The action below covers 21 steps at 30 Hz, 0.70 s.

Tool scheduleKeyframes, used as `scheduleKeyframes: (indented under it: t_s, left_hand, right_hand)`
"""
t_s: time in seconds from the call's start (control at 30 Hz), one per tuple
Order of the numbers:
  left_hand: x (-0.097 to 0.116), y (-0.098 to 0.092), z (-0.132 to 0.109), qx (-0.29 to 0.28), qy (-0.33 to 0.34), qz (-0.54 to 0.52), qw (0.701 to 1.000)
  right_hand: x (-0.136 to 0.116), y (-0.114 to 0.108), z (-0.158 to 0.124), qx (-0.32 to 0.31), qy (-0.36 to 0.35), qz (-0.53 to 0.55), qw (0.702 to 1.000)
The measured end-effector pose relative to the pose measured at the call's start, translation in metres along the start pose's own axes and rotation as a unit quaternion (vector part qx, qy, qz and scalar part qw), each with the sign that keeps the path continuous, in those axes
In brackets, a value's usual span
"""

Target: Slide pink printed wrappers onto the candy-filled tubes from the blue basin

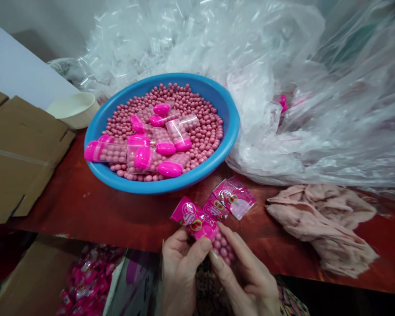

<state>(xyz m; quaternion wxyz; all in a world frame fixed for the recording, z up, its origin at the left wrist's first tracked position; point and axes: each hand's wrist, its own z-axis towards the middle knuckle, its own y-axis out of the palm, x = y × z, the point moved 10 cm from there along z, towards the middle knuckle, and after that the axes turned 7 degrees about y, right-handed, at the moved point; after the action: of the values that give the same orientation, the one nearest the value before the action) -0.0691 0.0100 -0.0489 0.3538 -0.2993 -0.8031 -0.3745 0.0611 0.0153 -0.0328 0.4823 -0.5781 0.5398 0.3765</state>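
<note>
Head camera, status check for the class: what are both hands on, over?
Left hand, right hand: both on pink printed packet. Pink beads showing below it. More packets just ahead.

Just off the near edge of the bench (266, 250), the two hands work close together, palms turned inward. The left hand (181, 274) curls its fingers behind, its thumb (200, 248) pressing across. The right hand (243, 281) pinches from the other side — forefinger (233, 241) long and angled up, thumb (219, 265) low.
</note>
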Motion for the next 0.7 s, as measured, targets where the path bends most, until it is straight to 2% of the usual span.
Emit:
scheduleKeyframes:
  t_s: [0.07,0.17,0.27,0.33,0.5,0.6,0.7]
  left_hand:
    - [-0.003,-0.001,0.000,-0.007,-0.007,-0.021,1.000]
    - [-0.001,-0.005,0.001,0.007,0.000,-0.019,1.000]
    - [0.002,0.000,0.001,0.007,-0.008,-0.010,1.000]
    - [0.001,0.005,-0.001,0.006,-0.018,-0.022,1.000]
    - [-0.012,0.011,-0.010,0.004,-0.054,-0.020,0.998]
    - [-0.014,0.007,-0.013,0.014,-0.054,-0.027,0.998]
    - [-0.007,0.009,-0.013,-0.008,-0.044,-0.053,0.998]
  right_hand:
    - [0.009,0.005,0.001,-0.016,0.071,0.076,0.994]
    - [0.014,0.023,-0.001,-0.082,0.153,0.188,0.967]
    - [0.019,0.043,-0.008,-0.164,0.236,0.212,0.934]
    - [0.016,0.044,-0.008,-0.174,0.232,0.202,0.936]
    - [0.007,0.035,-0.004,-0.143,0.158,0.150,0.966]
    - [0.008,0.036,-0.005,-0.149,0.154,0.137,0.967]
    - [-0.001,0.040,-0.003,-0.183,0.133,0.159,0.961]
